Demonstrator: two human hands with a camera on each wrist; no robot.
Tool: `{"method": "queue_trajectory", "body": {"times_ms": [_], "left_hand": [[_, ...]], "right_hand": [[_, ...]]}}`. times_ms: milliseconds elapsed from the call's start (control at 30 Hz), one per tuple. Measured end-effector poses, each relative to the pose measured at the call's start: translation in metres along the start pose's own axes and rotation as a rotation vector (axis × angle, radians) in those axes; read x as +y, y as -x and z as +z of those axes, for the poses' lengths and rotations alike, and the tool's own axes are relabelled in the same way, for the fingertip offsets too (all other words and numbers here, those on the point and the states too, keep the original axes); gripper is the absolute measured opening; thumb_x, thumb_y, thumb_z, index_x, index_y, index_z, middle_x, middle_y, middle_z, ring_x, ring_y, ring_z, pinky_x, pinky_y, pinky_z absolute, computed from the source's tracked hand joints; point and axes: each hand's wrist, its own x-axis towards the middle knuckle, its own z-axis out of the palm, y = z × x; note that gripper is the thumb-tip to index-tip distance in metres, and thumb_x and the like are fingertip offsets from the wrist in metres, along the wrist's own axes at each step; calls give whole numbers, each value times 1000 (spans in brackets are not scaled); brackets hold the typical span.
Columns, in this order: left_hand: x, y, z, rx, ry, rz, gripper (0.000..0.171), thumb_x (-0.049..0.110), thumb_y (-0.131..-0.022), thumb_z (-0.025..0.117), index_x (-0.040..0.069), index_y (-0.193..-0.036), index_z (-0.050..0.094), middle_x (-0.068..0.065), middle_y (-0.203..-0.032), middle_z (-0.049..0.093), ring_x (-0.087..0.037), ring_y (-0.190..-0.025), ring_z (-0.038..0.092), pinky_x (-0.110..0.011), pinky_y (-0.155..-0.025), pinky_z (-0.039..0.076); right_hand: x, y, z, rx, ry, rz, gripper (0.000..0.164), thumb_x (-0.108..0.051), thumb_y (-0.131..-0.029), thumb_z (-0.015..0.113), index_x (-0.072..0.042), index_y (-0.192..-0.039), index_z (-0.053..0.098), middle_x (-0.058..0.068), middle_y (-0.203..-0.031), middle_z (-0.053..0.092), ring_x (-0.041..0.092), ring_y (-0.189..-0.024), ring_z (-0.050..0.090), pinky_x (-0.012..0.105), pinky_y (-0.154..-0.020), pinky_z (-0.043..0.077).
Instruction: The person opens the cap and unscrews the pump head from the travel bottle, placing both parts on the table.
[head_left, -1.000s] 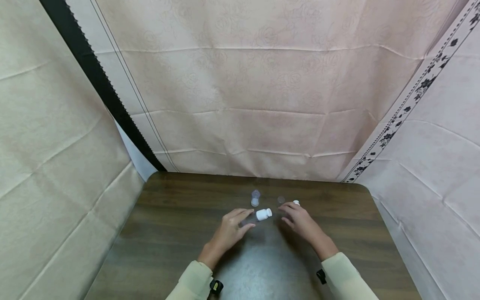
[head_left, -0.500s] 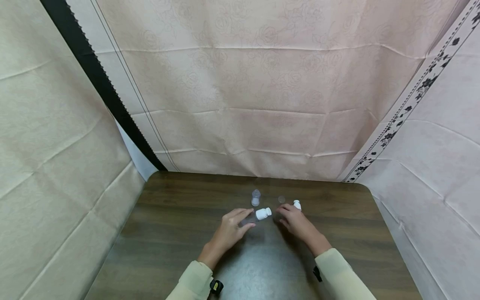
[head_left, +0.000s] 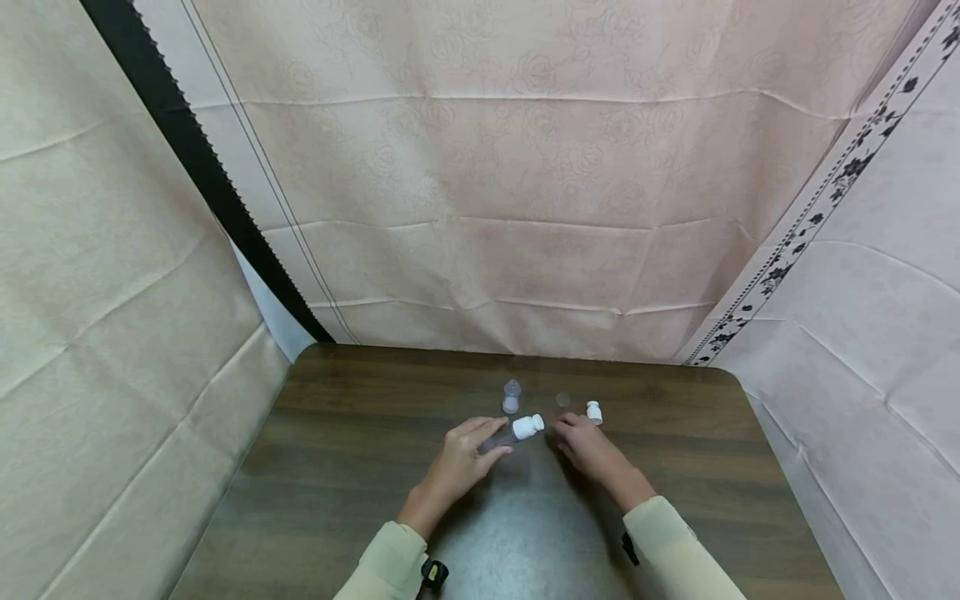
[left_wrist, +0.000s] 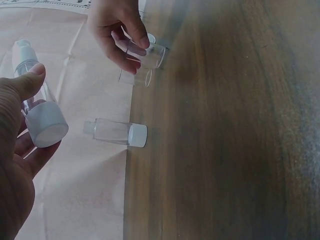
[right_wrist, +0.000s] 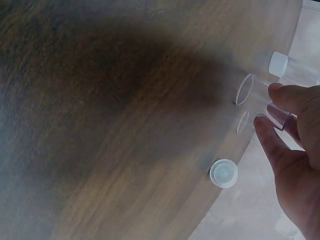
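My left hand (head_left: pixel 461 458) grips a clear pump bottle (left_wrist: pixel 47 124) between thumb and fingers. It has a white base and a paler pump top, and is held tilted. A clear plastic cap (right_wrist: pixel 260 95), a short hollow cylinder, is pinched by my right hand (head_left: pixel 594 454), its round rim facing outward. Right behind it stands a second clear cap (head_left: pixel 562 400), partly covered by the fingers in the wrist views. A clear bottle with a white base (left_wrist: pixel 112 131) is on the table, farther from me than the left hand. Beside the right hand is a small white piece (head_left: pixel 594 412).
The brown wooden table (head_left: pixel 337 492) extends beneath both hands. Pale cloth (head_left: pixel 487 183) hangs behind its far edge, with more cloth on the left and right sides. The loose items stand between the hands and that far edge.
My right hand has come slightly left and closer to me, so the small white piece shows more fully. The left hand with the pump bottle has hardly moved.
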Motion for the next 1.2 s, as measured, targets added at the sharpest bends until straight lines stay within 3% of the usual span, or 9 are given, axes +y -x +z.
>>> {"method": "queue_trajectory", "body": {"times_ms": [133, 433, 667, 733, 933, 1200], "left_hand": [[-1, 0, 1, 15, 2, 10, 44, 15, -81, 89, 2, -121, 75, -8, -112, 75, -18, -102, 73, -24, -80, 61], [-1, 1, 2, 14, -4, 14, 45, 15, -81, 89, 3, -121, 74, -8, -112, 75, -18, -101, 74, -23, -79, 61], [0, 1, 1, 22, -2, 17, 44, 14, -81, 89, 2, -121, 75, -8, -111, 75, -18, -99, 74, -22, -78, 61], [0, 0, 1, 23, -2, 20, 44, 14, -81, 89, 1, -121, 74, -9, -111, 75, -18, -99, 74, -22, -79, 61], [2, -3, 0, 11, -14, 21, 44, 15, -82, 88, 1, -121, 74, -9, -112, 76, -19, -101, 74, -24, -83, 61], [3, -7, 2, 20, -50, 43, 45, 16, -81, 90, 5, -121, 75, -6, -110, 75, -16, -99, 72, -23, -81, 60]], "right_hand": [[0, 0, 4, 25, 15, -23, 30, -1, -89, 78, -2, -118, 72, 15, -116, 69, 32, -101, 67, 47, -87, 59], [-2, 1, 8, 8, -9, 26, 35, -4, -90, 78, -6, -124, 69, 14, -123, 68, 30, -108, 66, 47, -93, 58], [-1, 6, 5, 169, -13, -44, 47, -1, -82, 85, -3, -126, 67, 18, -119, 68, 35, -106, 66, 49, -90, 58], [-1, 8, 3, 198, 0, -43, 50, -3, -81, 86, -3, -127, 67, 18, -120, 67, 36, -108, 66, 50, -91, 58], [-6, 14, -12, 169, -33, 51, 51, -12, -86, 85, -7, -132, 66, 16, -129, 66, 34, -119, 62, 51, -99, 55], [-13, 21, -34, 232, -146, 53, 53, -17, -85, 86, -9, -134, 66, 13, -135, 65, 34, -124, 60, 54, -102, 53]]}}
